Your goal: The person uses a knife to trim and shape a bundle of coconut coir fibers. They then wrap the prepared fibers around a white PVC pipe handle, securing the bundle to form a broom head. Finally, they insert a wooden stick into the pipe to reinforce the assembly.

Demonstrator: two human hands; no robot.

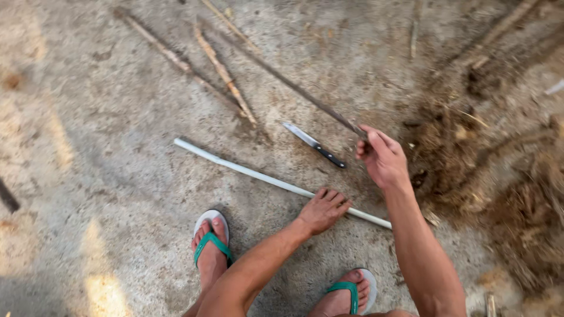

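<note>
Two hands busy — left hand (323, 209) lies flat on white pipe (264, 178), right hand (380, 155) grips thin stick (294, 85).

Long thin dark stick (282, 79), slanted; white rod (258, 176) flat on ground.

The supporting surface was a rough concrete floor (106, 147) dusted with dry fibre. A white pole (247, 171) lay on it, passing under the fingers (332, 198) of the left hand. A knife (313, 144) lay just beyond those fingers. Dry sticks (223, 73) lay farther off, and a heap of brown fibre (517, 199) lay right of the fingers.
</note>
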